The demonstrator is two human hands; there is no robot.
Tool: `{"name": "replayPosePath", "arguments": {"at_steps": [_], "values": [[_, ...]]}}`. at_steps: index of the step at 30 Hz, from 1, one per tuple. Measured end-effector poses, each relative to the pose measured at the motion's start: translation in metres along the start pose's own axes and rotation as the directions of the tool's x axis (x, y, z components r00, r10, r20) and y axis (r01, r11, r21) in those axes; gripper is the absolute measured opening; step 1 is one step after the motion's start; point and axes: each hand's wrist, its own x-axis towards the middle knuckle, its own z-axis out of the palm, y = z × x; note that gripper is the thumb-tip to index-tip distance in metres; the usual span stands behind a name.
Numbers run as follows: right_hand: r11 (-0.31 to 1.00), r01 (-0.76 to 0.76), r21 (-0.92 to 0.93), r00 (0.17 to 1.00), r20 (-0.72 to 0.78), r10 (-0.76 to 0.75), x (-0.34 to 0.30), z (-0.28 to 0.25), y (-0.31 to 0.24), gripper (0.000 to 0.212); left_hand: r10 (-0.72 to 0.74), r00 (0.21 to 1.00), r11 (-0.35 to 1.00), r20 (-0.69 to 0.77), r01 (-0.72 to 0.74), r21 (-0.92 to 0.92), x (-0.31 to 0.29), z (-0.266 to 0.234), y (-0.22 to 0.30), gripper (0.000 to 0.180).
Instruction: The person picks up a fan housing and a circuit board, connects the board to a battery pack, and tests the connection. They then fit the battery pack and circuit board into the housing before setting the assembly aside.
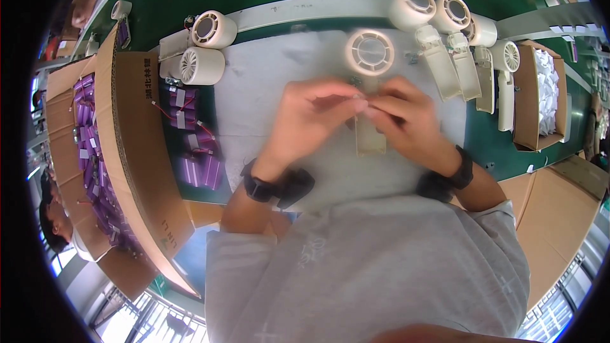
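Observation:
A cream handheld fan (370,52) lies on the pale grey mat (248,108), its round head pointing away from me and its handle (370,145) toward me. Over the upper part of that handle, my left hand (308,121) and my right hand (410,121) meet with fingertips pinched together. Whatever small piece sits between the fingers is too blurred and covered to name. Just above the fingertips, a bit of small dark circuitry (356,80) shows at the neck of the fan. Both wrists wear black bands.
Purple battery packs (202,171) with wires lie left of the mat, beside a large cardboard box (149,127) holding many more. Two fan heads (214,29) stand at the back left. Several fan bodies (441,70) lie at the right, near a small box (527,111) of white pieces.

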Motion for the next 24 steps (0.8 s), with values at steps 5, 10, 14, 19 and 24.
{"name": "replayPosePath", "arguments": {"at_steps": [5,10,14,19,24], "values": [[0.980,-0.101,0.171,0.995,0.029,0.098,-0.001,0.000,0.002,0.013,0.019,0.999,0.999,0.043,-0.017,-0.032,0.001,-0.004,-0.002,0.014],[0.969,-0.098,0.228,0.995,-0.004,0.101,0.002,0.000,0.000,0.011,0.043,0.994,0.999,0.100,-0.041,-0.018,0.003,-0.007,-0.001,0.018],[0.921,-0.237,0.309,0.970,0.029,0.240,0.001,-0.001,-0.001,0.011,-0.007,0.991,0.999,0.131,0.012,-0.035,0.004,-0.011,0.003,0.025],[0.946,-0.196,0.258,0.980,0.029,0.195,0.001,-0.001,-0.001,0.010,-0.055,0.989,0.984,0.140,0.077,-0.161,0.006,-0.011,0.005,0.032],[0.955,-0.173,0.242,0.985,0.058,0.163,-0.001,-0.001,0.001,0.012,-0.037,0.988,0.979,0.147,0.066,-0.195,0.006,-0.015,-0.001,0.032]]}}
